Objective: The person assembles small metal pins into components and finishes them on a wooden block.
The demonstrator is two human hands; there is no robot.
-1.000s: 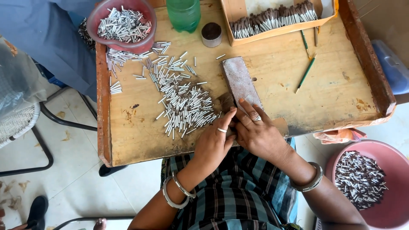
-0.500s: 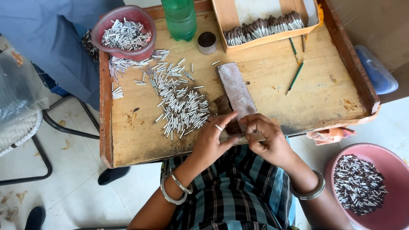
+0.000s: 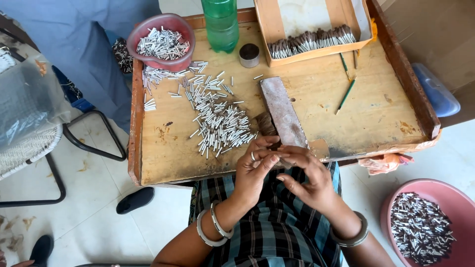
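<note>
My left hand [image 3: 252,173], with a ring and two bangles, and my right hand [image 3: 309,183] meet just past the near edge of the wooden tray [image 3: 136,123]. Their fingertips touch and pinch a small piece that is mostly hidden. Right beyond them lies a long grey block [image 3: 282,111] with a dark bundle of thread [image 3: 267,124] at its left side. A loose pile of short silver tubes [image 3: 217,121] spreads over the tray to the left of the block.
At the tray's back stand a red bowl [image 3: 163,65] of tubes, a green bottle [image 3: 220,24], a small round tin [image 3: 249,54] and a cardboard box [image 3: 269,29] holding a row of tubes. Green sticks [image 3: 346,94] lie at the right. A pink basin [image 3: 396,198] sits low right. A person in blue [image 3: 89,39] stands left.
Both hands have drawn back from the near end of the grey block toward my lap and come together, fingertips meeting. The view has shifted slightly.
</note>
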